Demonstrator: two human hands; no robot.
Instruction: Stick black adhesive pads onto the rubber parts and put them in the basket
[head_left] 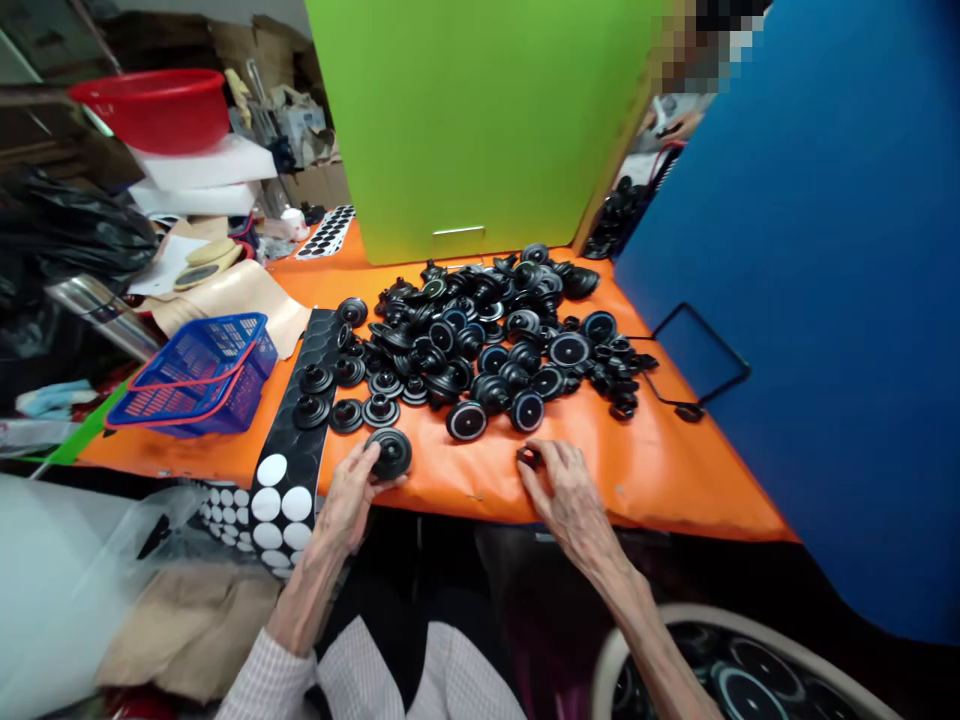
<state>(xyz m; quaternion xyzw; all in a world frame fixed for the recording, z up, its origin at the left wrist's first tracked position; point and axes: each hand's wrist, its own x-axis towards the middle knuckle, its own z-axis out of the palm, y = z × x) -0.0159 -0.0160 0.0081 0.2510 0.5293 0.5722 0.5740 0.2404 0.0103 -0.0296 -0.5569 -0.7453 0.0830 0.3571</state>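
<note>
My left hand (351,495) grips a round black stepped disc (391,455) by its edge, just over the front of the orange table. Between the thumb and fingers of my right hand (564,490) is a small black part (529,457), close to the table top. A heap of similar black discs (465,340), some with pale rings on their faces, lies beyond both hands. Several discs (380,410) stand flat in rows at the heap's left side. Beside them runs a black strip (281,440) with round white stickers (271,471) on its near part.
A blue basket (247,385) with red handles stands at the left. Green (480,120) and blue (810,300) panels bound the back and right; a black wire frame (739,370) juts from the right. A tub (604,665) of discs sits at lower right. Another person is partly visible behind.
</note>
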